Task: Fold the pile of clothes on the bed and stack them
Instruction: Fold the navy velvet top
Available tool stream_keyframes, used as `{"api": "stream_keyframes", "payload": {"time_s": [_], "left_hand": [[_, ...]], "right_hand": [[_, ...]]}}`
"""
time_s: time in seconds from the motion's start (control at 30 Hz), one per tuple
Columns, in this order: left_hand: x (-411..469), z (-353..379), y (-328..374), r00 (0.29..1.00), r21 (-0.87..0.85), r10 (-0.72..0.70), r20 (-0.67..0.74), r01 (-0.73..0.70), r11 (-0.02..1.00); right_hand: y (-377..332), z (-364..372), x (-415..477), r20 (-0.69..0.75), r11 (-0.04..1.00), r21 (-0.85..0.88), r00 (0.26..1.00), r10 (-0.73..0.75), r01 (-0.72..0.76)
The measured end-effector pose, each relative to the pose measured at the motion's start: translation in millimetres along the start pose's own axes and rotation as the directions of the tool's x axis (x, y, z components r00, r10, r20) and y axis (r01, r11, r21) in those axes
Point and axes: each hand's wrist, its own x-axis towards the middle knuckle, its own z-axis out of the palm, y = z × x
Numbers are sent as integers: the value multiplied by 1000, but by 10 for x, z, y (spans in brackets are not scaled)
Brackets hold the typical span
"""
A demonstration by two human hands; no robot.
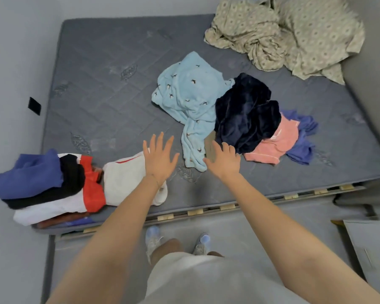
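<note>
**Q:** Grip status?

**A:** Both empty. Left grip [159, 159]: fingers straight and splayed, palm down over the near part of the bed [108, 84], holding nothing. Right grip [225, 160]: fingers loosely bent, nothing in it. Its fingertips sit at the near edge of the pile. Whether they touch cloth, I cannot tell.

**Q:** Nearest piece?

**A:** The light blue garment [189, 95]. Its body is bunched farther up the bed, ahead of both grips. One long strip runs back toward me and ends between the grips, just left of the right one. The strip's long axis runs roughly toward and away from me. A tan scrap [210, 143] shows beside my right fingertips, partly tucked under the navy garment [246, 113].

**Q:** The rest of the pile?

**A:** The navy lies to the right of the blue and overlaps a pink garment [276, 143]. A purple garment [303, 137] is outermost on the right. All are unfolded.

**Q:** Which leads?

**A:** My guess is the right, as it is already at the pile. The left is just across the strip's tail, well placed to take its other edge.

**Q:** Destination?

**A:** The stack [42, 185] at the near left corner. A white folded piece [125, 178] lies beside it, under my left wrist. A patterned sheet [283, 34] is crumpled in the far right corner, well apart.
</note>
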Motion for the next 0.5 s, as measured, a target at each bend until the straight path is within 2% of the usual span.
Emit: {"api": "stream_keyframes", "payload": {"time_s": [0.27, 0.5], "left_hand": [[394, 11, 709, 995, 52, 86, 58, -89, 995], [939, 85, 1090, 980, 78, 167, 110, -176, 981]], "right_hand": [[809, -277, 202, -4, 996, -30, 997, 80, -80], [1388, -393, 400, 7, 972, -18, 973, 233, -233]]}}
